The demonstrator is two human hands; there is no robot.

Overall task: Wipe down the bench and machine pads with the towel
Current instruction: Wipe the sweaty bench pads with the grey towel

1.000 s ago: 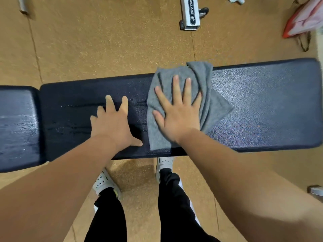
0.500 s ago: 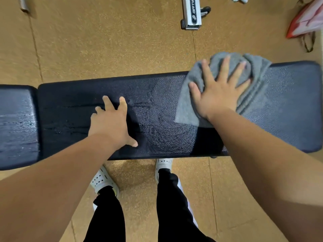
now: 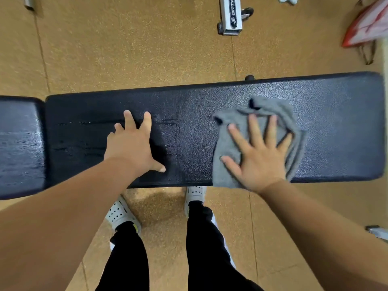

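1. While the gray towel (image 3: 231, 143) is pressed flat on the dark padded table (image 3: 336, 127) by the right hand (image 3: 259, 156), fingers spread wide and closed on nothing, the left hand (image 3: 131, 147) is braced open-palmed on the pad, well apart from the towel.
2. The towel lies right of that bracing hand, its near edge hanging just over the table's front edge.
3. Even pressure through the whole palm should be kept.
4. Overlapping passes are advised, judging from the wet streaks (image 3: 84, 148) seen beside the bracing hand.
5. Bunched folds should be flattened.
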